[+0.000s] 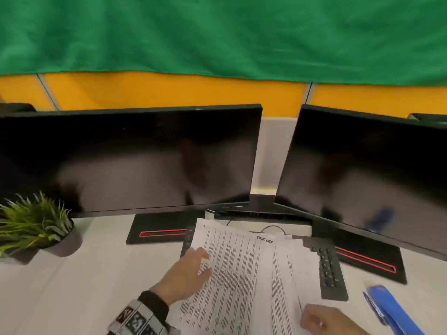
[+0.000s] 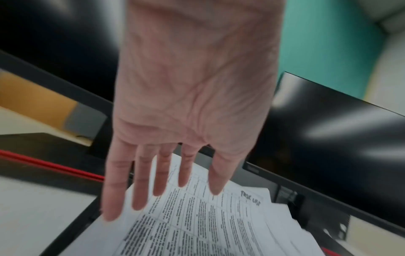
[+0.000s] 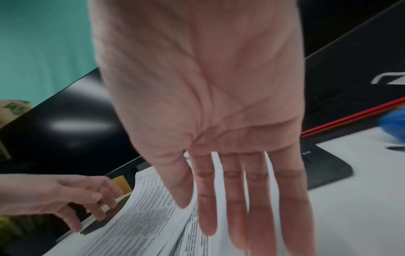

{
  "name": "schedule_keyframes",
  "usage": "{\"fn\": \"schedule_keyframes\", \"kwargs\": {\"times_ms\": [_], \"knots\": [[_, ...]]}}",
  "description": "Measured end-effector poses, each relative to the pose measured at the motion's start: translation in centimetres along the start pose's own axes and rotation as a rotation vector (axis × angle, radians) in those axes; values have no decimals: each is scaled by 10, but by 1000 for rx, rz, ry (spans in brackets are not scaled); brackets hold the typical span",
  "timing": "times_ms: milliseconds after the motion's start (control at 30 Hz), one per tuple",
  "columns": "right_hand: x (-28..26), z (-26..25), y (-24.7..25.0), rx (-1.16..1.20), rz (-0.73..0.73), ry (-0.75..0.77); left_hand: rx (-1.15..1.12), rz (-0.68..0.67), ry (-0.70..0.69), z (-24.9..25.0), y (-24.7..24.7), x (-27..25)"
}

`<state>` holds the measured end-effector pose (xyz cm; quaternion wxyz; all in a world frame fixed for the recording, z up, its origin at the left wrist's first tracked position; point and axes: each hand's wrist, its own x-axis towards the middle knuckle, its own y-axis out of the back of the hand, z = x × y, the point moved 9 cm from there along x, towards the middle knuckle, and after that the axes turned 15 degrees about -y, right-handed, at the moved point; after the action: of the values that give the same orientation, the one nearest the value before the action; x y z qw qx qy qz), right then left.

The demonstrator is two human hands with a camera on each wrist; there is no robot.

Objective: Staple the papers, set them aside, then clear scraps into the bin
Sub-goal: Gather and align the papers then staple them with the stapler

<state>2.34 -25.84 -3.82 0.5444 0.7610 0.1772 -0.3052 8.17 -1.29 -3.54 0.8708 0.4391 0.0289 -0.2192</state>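
A loose, fanned stack of printed papers (image 1: 242, 274) lies on the white desk over a black keyboard; the top sheet has a handwritten heading. My left hand (image 1: 200, 262) reaches to the stack's left edge with its fingers straight, hovering over the sheets (image 2: 197, 225) in the left wrist view. My right hand (image 1: 319, 320) is at the stack's near right corner, fingers (image 3: 230, 216) straight above the papers (image 3: 149, 216). Neither hand holds anything. A blue stapler (image 1: 391, 308) lies on the desk to the right of the papers, apart from both hands. No bin is in view.
Two dark monitors (image 1: 130, 160) (image 1: 362, 175) on black stands with red stripes stand close behind the papers. The keyboard (image 1: 329, 269) sticks out at the stack's right. A small potted plant (image 1: 36, 226) sits at the far left. Bare white desk (image 1: 84, 286) lies left of the papers.
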Motion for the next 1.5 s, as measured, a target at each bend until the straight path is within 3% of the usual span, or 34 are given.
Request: {"fn": "schedule_keyframes", "kwargs": {"times_ms": [33,67,200,400,533,767,900,1100,1200,1300,1367,1500], "knots": [[7,2,-1,45,43,27,42,-10,-13,-3,-3,6],[20,24,19,175,45,-74,95,-15,8,-7,-2,10],[36,39,-9,-93,-34,-24,264,-62,19,-17,2,9],[31,54,-10,-64,11,-13,345,-140,19,-19,-9,-7],[29,57,-17,-25,55,-39,354,-108,45,-31,-22,-8],[19,64,-23,319,30,-185,243,-108,59,-41,-36,-10],[14,58,-29,489,8,-231,247,-16,58,-39,-34,-4],[5,49,-29,666,157,-92,174,63,85,-27,-37,-6],[8,46,-36,722,150,-76,200,85,91,-25,-39,-8],[7,47,-43,928,82,-192,174,52,126,-28,-51,-6],[9,48,-47,945,74,-273,142,39,159,-33,-57,-5],[14,50,-51,1039,56,-284,22,60,208,-38,-64,-2]]}}
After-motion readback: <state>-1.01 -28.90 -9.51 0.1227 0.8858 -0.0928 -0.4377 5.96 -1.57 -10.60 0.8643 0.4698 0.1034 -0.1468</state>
